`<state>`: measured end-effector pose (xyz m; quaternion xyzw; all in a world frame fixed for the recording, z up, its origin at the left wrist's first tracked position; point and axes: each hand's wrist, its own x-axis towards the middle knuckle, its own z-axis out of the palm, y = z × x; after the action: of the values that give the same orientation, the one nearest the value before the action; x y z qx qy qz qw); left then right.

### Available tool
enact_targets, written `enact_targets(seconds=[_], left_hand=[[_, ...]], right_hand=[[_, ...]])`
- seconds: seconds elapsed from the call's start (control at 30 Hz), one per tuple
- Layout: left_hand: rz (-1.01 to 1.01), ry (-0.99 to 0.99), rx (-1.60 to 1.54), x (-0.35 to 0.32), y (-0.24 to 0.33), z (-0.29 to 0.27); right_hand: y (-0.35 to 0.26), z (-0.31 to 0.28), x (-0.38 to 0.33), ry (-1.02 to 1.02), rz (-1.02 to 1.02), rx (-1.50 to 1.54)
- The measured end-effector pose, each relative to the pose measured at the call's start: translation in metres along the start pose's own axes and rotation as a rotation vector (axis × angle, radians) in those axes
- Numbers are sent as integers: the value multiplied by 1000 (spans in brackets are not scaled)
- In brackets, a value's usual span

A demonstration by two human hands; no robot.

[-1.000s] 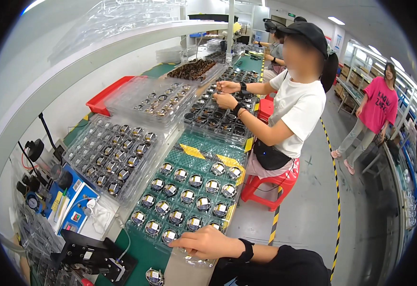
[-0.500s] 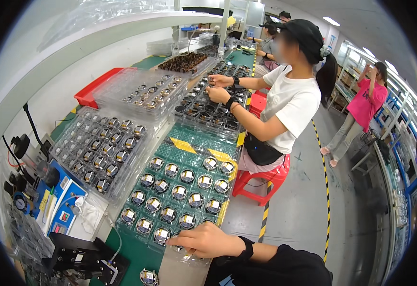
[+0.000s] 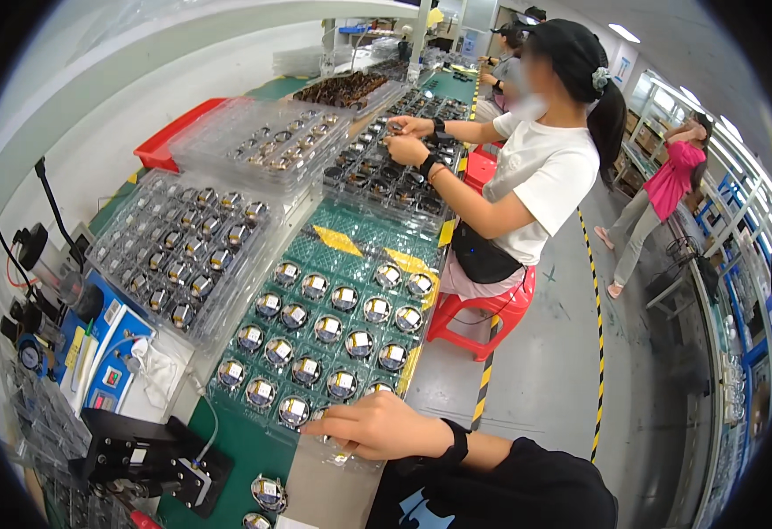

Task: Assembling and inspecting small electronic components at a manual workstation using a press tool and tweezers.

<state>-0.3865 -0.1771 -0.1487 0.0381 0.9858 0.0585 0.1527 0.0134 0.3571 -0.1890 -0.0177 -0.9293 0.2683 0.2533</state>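
Note:
My right hand (image 3: 379, 428) lies over the near edge of a clear plastic tray (image 3: 290, 432). Its fingers are bent and drawn together, the tips beside a round silver watch module (image 3: 295, 412). Whatever is under the fingers is hidden. Several such modules, each with a pale rectangular cell, sit in rows in the tray's pockets. A loose module (image 3: 268, 494) rests on the green mat (image 3: 245, 454) nearer to me, with part of another module (image 3: 256, 521) below it. My left hand is out of the picture.
Left of the mat stand a black fixture (image 3: 143, 454) and a blue device (image 3: 117, 353). Beyond are a filled tray (image 3: 179, 251), stacked trays (image 3: 253, 154) and a red bin (image 3: 161, 145). A co-worker (image 3: 540, 176) on a red stool (image 3: 483, 326) handles parts farther along the bench.
The view has tipped down a little, bringing in the second loose module and a red tip at the lower edge. My right hand stays at the same tray edge.

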Motion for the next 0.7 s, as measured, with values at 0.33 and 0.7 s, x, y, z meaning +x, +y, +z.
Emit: enact_targets(seconds=[0.33,0.7], left_hand=[[-57,208,-58,-3,9,17],[133,402,95,-19,17,13]], right_hand=[[-10,1,-15,-84,17,0],[-32,-12,-20,-280,4,49]])
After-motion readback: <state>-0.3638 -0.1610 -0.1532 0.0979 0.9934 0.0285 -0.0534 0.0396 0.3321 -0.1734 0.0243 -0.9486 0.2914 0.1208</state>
